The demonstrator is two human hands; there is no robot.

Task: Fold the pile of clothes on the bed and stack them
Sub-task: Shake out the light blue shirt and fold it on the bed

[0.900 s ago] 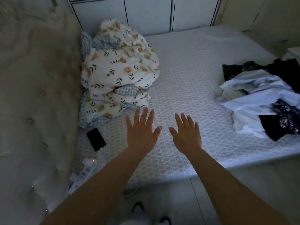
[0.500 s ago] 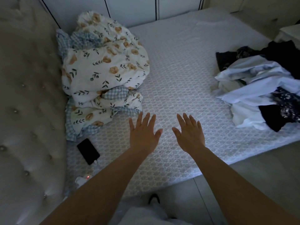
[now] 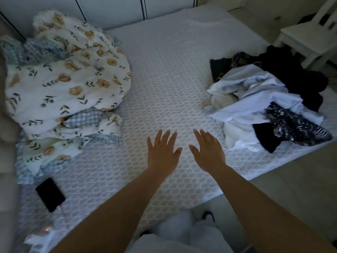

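Head view: the left hand (image 3: 162,153) and right hand (image 3: 207,152) are held flat with fingers spread, grasping nothing, over the bed (image 3: 169,73) near its front edge. The pile of clothes (image 3: 269,105) is heaped at the bed's right edge.

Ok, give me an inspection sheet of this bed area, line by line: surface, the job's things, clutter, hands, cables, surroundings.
Surface: mattress with a textured pale cover, bare in the middle.
Job's things: pile of clothes on its right side, white, pale blue and dark pieces tangled, none folded.
Clutter: floral duvet bunched on the left by the headboard; black phone lying flat near the front left corner.
Hands: left hand and right hand open, fingers spread, over the bare mattress, holding nothing.
Cables: thin cable leaving the phone; where it ends is blurred.
Surroundings: white chair beyond the clothes; cupboard doors behind the bed.
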